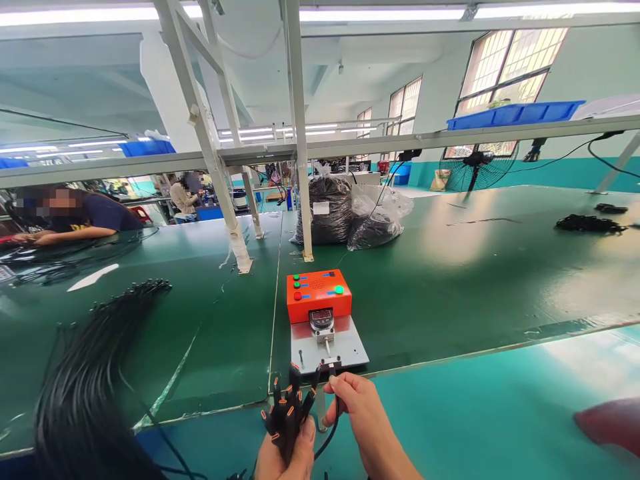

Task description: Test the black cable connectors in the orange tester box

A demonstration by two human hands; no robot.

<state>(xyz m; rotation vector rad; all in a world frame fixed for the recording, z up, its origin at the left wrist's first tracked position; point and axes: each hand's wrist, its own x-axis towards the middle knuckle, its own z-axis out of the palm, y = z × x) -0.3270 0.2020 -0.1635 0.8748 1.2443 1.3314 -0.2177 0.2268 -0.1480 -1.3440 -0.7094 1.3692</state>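
My left hand is closed around a bunch of black cables, their plug ends with orange-rimmed tips pointing up. Just right of it, my right hand pinches one black cable near its plug. That plug end meets the small holder at the front edge of a metal plate. On the plate sits a round digital gauge with a lit display, too small to read. Behind it stands an orange box with green and red buttons, one of them glowing green.
A thick bundle of black cables lies at left and hangs over the table edge. Plastic bags stand behind the white shelf post. Another person leans on the table at far left. Black coils lie at right.
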